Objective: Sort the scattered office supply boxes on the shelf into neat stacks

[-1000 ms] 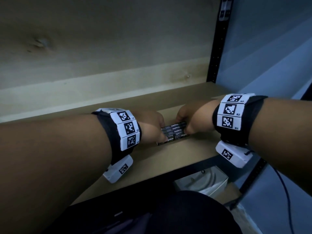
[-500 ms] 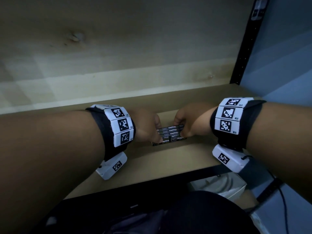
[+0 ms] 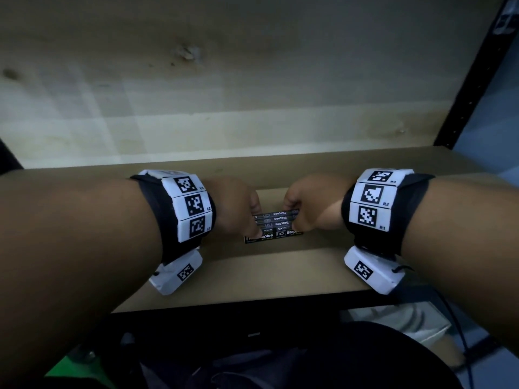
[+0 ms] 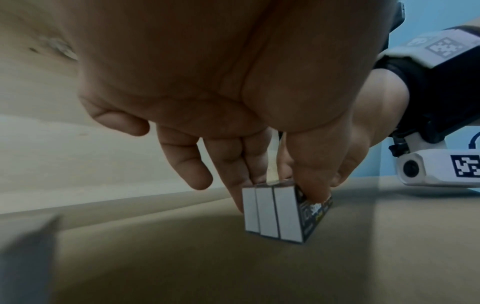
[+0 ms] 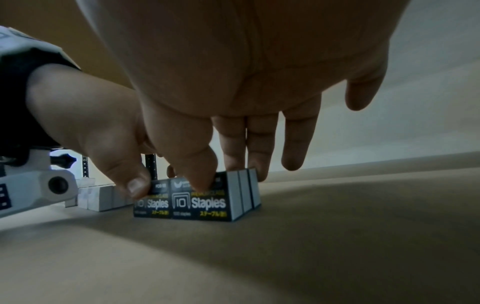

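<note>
Three black staple boxes (image 3: 276, 224) stand on edge, side by side, as one tight row on the brown shelf board (image 3: 252, 273). My left hand (image 3: 254, 220) pinches the row's left end, thumb on the printed front and fingers behind, as the left wrist view shows on the boxes (image 4: 270, 214). My right hand (image 3: 295, 217) pinches the right end the same way. In the right wrist view its thumb presses the front of the boxes (image 5: 207, 202) and its fingers reach behind. The boxes rest on the board.
A pale wooden back wall (image 3: 224, 94) closes the shelf behind. A black upright post (image 3: 477, 80) stands at the right. Other grey boxes (image 5: 101, 197) sit further left on the board. A white container (image 3: 407, 324) lies below the shelf's front edge.
Both hands keep their hold on the row of boxes. The head view has swung, so the hands and boxes now sit nearer its middle.
</note>
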